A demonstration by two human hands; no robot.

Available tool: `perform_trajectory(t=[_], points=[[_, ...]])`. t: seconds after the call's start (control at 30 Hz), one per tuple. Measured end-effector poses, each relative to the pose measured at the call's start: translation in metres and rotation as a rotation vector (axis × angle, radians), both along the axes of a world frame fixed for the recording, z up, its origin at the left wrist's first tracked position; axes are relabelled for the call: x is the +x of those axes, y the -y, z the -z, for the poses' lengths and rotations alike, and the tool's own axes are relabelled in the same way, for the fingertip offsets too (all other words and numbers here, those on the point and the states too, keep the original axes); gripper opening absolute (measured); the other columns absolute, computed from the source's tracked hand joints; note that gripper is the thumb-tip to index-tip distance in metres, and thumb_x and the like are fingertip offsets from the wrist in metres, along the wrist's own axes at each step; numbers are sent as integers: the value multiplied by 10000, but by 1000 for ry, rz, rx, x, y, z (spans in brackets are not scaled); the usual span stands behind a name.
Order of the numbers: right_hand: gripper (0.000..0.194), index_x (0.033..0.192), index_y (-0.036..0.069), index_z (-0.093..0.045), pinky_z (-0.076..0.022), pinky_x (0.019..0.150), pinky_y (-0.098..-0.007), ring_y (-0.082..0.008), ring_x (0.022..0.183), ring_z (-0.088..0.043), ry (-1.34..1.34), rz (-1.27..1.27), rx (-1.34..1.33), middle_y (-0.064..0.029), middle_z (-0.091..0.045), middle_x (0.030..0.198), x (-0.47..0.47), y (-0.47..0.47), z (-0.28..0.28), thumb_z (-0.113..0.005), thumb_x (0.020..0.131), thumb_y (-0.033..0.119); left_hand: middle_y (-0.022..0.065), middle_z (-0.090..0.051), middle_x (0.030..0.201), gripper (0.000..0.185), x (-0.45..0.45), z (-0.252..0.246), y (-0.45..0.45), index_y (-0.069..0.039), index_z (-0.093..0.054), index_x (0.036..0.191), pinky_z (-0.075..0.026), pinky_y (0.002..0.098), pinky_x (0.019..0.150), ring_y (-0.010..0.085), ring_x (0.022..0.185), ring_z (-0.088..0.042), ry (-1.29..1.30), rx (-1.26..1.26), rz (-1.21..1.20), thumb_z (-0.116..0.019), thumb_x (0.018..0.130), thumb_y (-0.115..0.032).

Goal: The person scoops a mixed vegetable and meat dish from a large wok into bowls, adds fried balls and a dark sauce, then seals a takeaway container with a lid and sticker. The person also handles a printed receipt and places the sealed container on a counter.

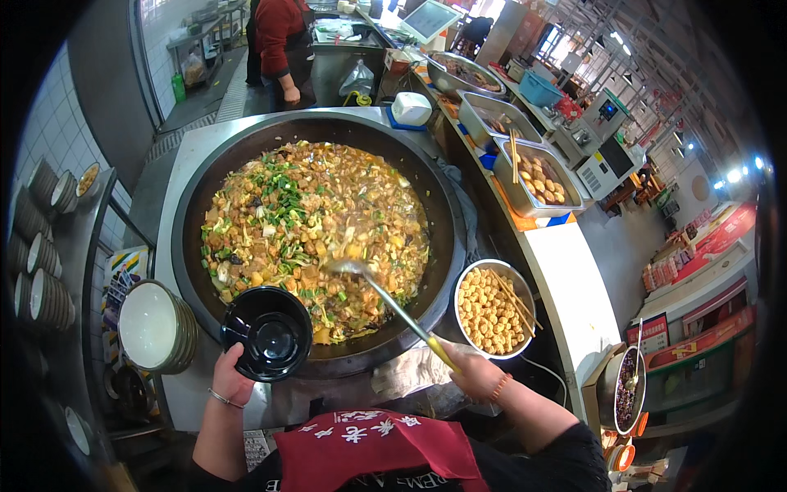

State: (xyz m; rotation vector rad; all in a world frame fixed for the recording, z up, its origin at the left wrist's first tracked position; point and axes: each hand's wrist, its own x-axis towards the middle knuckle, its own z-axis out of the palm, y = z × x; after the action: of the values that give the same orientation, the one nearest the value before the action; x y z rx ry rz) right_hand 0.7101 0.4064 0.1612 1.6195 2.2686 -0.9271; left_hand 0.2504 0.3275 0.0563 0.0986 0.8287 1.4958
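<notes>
My left hand grips the edge of a black bowl, tilted over the near left rim of a huge dark wok; no food shows inside the bowl. In my right hand is the yellow grip of a metal ladle. The ladle's head, slightly blurred, rests at or in the stew near the middle of the wok. Chopped green onions lie on the stew's upper left part. To the right of the wok stands a metal bowl of round golden pieces with chopsticks laid across it.
Stacked white bowls stand left of the wok, and more stacks fill a metal shelf. Trays with food, one holding eggs, line the right counter. A person in a red sleeve stands beyond the wok.
</notes>
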Motion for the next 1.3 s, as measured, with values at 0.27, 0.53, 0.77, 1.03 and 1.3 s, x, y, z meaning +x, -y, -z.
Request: perform_trajectory(t=[0.27,0.53,0.77,1.03,1.3], points=[[642,1522,85,-339,-540,837,-435,-410,926,-682,-197,377,119,-299,-674,1007,-26,-66,61,-563,924,151,115,-650,1245,362,-3,2,19,-50,-529,1331,-560,402,905,234,1064,-671,-82,-49,1,-504,1003,-202],[627,1493,66,-387,-529,911,-446,-416,1031,-666,22,492,326,-297,-667,1111,-52,-136,87,-597,909,149,82,-607,1340,449,0,5,21,-85,-486,1405,-497,403,1003,235,1196,-602,-49,-13,-88,-441,1057,-365],[399,1329,28,-497,-513,503,-300,-127,574,-594,-407,481,-238,-86,-625,791,-77,-134,97,-544,934,58,64,-552,1423,561,2,4,19,-103,-436,1458,-458,419,1061,235,1275,-549,-39,36,-98,-324,1067,-489],[328,1286,47,-492,-477,515,-269,-126,626,-547,-775,723,-621,-67,-566,851,-84,-131,86,-529,960,62,66,-555,1419,610,0,7,8,-103,-438,1458,-476,414,1045,237,1269,-556,-64,12,-92,-250,1068,-532],[416,1389,64,-369,-443,519,-231,-111,660,-477,-1221,805,-1000,-108,-516,963,-56,-131,95,-489,991,74,87,-510,1459,566,3,10,-10,-96,-418,1466,-437,448,1084,270,1317,-508,-50,14,-3,-280,1071,-478]])
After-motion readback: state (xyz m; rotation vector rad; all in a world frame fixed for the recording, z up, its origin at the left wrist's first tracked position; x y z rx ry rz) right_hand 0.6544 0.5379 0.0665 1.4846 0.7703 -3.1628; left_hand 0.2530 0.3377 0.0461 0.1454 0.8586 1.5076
